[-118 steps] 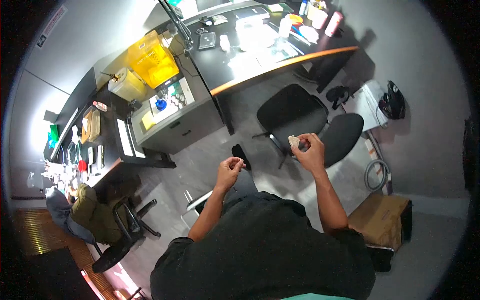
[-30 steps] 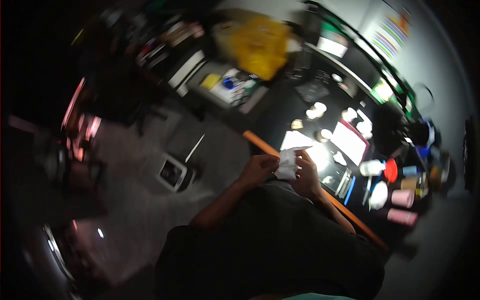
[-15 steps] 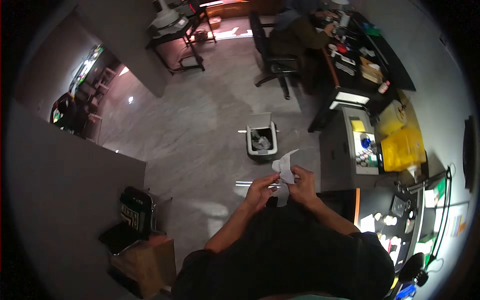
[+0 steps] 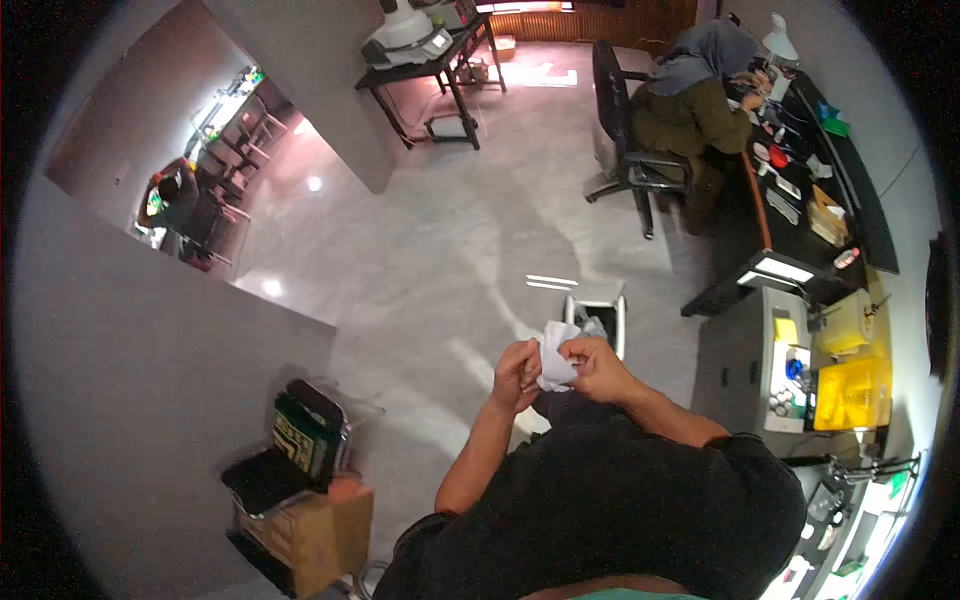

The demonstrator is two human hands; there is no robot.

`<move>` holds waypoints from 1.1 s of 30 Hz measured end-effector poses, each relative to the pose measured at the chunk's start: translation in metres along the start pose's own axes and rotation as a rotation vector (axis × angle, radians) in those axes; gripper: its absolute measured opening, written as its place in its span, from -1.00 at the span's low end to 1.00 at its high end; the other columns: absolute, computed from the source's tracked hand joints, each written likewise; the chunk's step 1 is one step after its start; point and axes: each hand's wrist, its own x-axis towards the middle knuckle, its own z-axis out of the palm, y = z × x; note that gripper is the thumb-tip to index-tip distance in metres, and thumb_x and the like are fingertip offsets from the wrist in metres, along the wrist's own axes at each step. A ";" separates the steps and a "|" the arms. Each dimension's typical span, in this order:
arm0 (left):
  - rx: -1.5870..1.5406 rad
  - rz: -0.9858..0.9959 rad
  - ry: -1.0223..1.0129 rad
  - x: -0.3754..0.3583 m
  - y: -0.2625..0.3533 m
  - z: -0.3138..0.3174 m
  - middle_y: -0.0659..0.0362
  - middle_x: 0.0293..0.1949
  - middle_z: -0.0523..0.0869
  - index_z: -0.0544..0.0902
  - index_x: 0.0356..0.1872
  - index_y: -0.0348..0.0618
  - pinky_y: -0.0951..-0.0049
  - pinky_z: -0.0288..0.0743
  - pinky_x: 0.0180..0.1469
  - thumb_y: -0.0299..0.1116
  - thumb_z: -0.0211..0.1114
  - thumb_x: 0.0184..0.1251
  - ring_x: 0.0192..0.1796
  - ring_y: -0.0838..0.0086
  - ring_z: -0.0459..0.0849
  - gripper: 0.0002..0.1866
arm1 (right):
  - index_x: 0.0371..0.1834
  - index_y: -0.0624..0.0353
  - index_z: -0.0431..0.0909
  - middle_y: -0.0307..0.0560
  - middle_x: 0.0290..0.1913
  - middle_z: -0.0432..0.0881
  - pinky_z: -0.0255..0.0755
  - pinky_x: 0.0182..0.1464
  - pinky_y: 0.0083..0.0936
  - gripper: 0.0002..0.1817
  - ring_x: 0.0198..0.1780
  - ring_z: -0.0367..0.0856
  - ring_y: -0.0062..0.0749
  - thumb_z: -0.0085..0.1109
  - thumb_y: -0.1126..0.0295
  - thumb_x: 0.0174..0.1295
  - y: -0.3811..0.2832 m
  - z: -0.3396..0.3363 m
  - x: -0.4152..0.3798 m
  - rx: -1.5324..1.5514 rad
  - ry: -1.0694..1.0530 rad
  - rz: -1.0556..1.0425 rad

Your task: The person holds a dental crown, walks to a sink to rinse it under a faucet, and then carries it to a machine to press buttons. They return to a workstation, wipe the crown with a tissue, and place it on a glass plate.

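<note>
A crumpled white cloth or tissue (image 4: 557,356) is stretched between my two hands in front of my dark shirt. My left hand (image 4: 517,374) is closed at its left edge, and my right hand (image 4: 598,369) pinches it from the right. Just beyond my hands stands a white-rimmed bin (image 4: 619,325) with its lid up and crumpled light material inside; my hands and the cloth hide part of it.
A person (image 4: 690,110) sits on a black office chair at a cluttered desk (image 4: 765,215) at upper right. On the right stand a cabinet (image 4: 735,360) and a yellow container (image 4: 852,394). A folding chair (image 4: 265,480) and cardboard box (image 4: 325,535) are lower left.
The view has shifted, so the bin now appears lower and closer to my hands. My hands have drawn together around the cloth, which is more bunched than before.
</note>
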 end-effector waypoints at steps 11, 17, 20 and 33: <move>0.759 0.354 0.370 0.101 0.186 -0.096 0.25 -0.22 0.65 0.65 -0.13 -0.36 0.57 0.45 -0.08 -0.63 0.24 0.18 -0.17 0.61 0.59 -0.78 | -0.31 0.25 0.58 -0.21 -0.34 0.64 0.43 -0.19 -0.54 -0.85 -0.24 0.55 -0.59 0.33 0.61 0.04 -0.020 0.008 0.290 -0.170 -0.150 -0.082; 0.706 0.418 0.626 0.168 0.254 -0.175 0.30 -0.43 0.57 0.66 -0.36 -0.37 0.53 0.54 -0.24 -0.68 0.25 0.16 -0.35 0.61 0.57 -0.93 | -0.33 0.23 0.63 0.15 -0.31 0.69 0.51 -0.18 -0.26 -0.85 -0.21 0.70 -0.01 0.31 0.54 -0.02 -0.025 0.019 0.438 -0.520 -0.178 -0.079; 0.703 0.384 0.652 0.221 0.296 -0.228 0.31 -0.49 0.54 0.63 -0.45 -0.34 0.51 0.57 -0.29 -0.66 0.25 0.18 -0.41 0.61 0.56 -0.95 | -0.33 0.24 0.64 0.20 -0.34 0.68 0.50 -0.20 -0.23 -0.84 -0.24 0.69 0.07 0.31 0.52 -0.02 -0.012 0.015 0.515 -0.550 -0.153 -0.122; 0.808 0.175 0.137 0.569 0.515 -0.286 0.16 -0.34 0.62 0.66 -0.32 -0.46 0.54 0.51 -0.16 -0.66 0.23 0.22 -0.28 0.53 0.63 -0.93 | -0.25 0.25 0.67 -0.07 -0.35 0.70 0.47 -0.28 -0.57 -0.85 -0.31 0.62 -0.57 0.34 0.53 0.09 -0.041 -0.118 0.796 -0.372 0.504 -0.066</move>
